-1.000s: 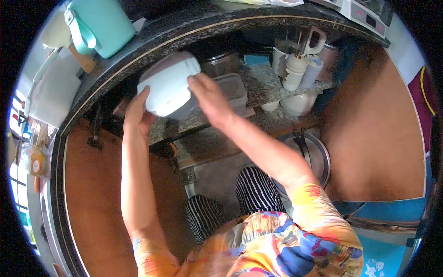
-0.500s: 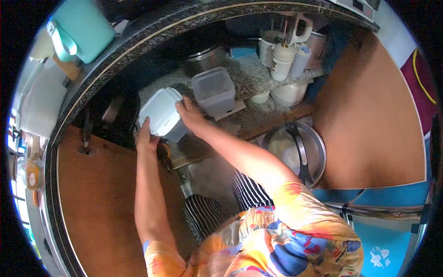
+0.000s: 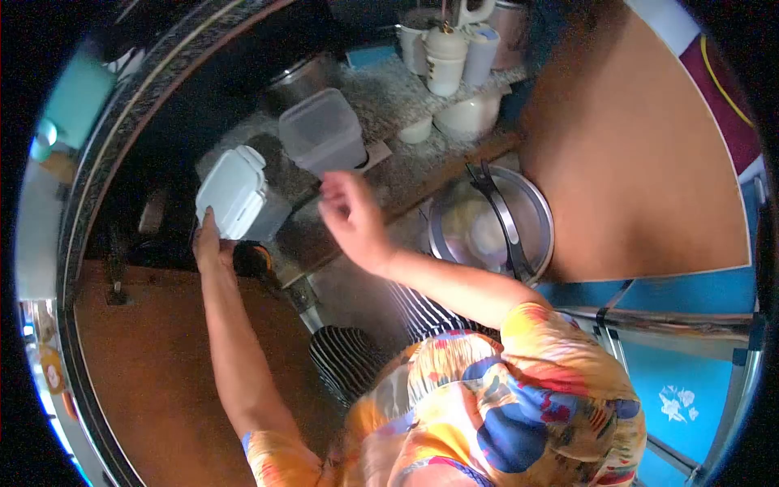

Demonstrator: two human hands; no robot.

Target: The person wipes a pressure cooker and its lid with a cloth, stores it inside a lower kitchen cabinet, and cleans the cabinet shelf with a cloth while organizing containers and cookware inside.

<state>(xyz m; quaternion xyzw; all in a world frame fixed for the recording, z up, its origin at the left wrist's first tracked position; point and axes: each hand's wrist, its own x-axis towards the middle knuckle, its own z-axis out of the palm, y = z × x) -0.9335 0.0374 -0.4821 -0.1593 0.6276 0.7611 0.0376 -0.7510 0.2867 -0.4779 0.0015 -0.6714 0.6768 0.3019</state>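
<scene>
Kitchen — white bowl (image 3: pixel 466 118), metal pot (image 3: pixel 307 83)

Hands: you present two, left hand (image 3: pixel 213 250) and right hand (image 3: pixel 355 223).
Lidded container (image 3: pixel 231 195): one counted, in your left hand.
Clear open container (image 3: pixel 334 150): one counted, on the shelf (image 3: pixel 385 96) before you.
Metal pot (image 3: pixel 307 81): one counted, at your far left on that shelf.
White bowls: two counted, small bowl (image 3: pixel 415 131) left, larger bowl (image 3: pixel 468 118) right.
Cream bottle (image 3: pixel 445 71): one counted, on the far side from you.
Wide round pan (image 3: pixel 542 219): one counted, to your right.
Cabinet doors: two counted, left door (image 3: pixel 162 349) and right door (image 3: pixel 637 162), flanking you.
Teal container (image 3: pixel 77 101): one counted, at your far left.
Striped trouser legs: two counted, left leg (image 3: pixel 347 361) and right leg (image 3: pixel 438 321), yours.
</scene>
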